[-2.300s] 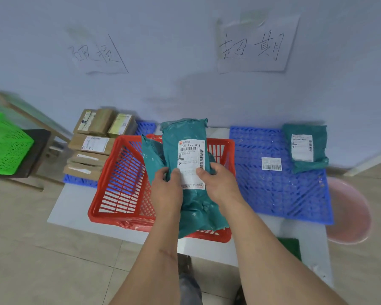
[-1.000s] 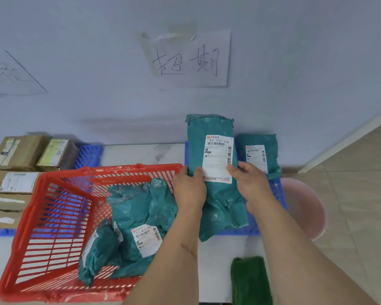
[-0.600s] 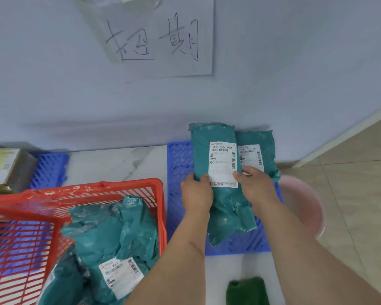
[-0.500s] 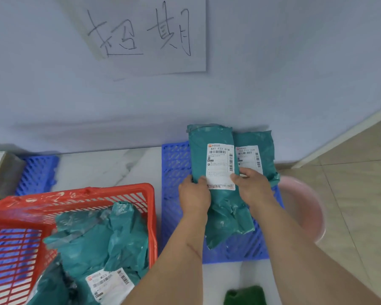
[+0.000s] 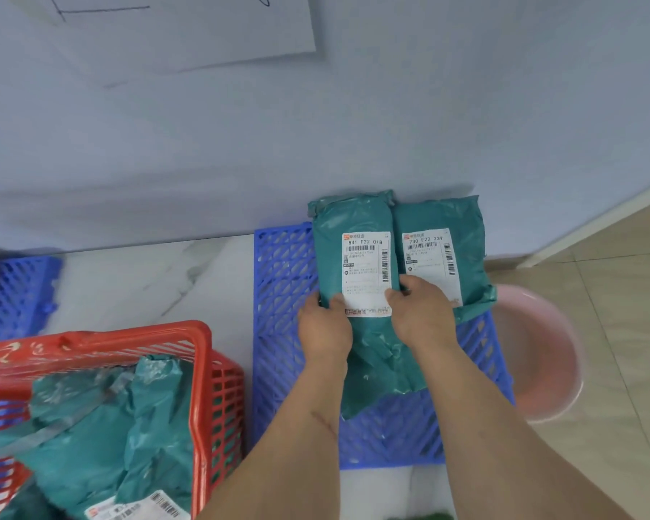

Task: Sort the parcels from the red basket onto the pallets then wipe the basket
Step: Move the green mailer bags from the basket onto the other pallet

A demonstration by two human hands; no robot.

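Wall behind, then blue pallet (image 5: 282,332) carrying two teal parcels; red basket (image 5: 203,354) holds more; held parcel (image 5: 353,219) lies label-up, crinkled, touching its neighbour (image 5: 462,219); left hand (image 5: 325,330) and right hand (image 5: 423,317) both grip its lower half; likely risk: its loose tail overhangs nothing, but slick film could slide toward the pink basin (image 5: 541,350).

2 parcels (image 5: 353,227) side by side on right pallet (image 5: 282,294)
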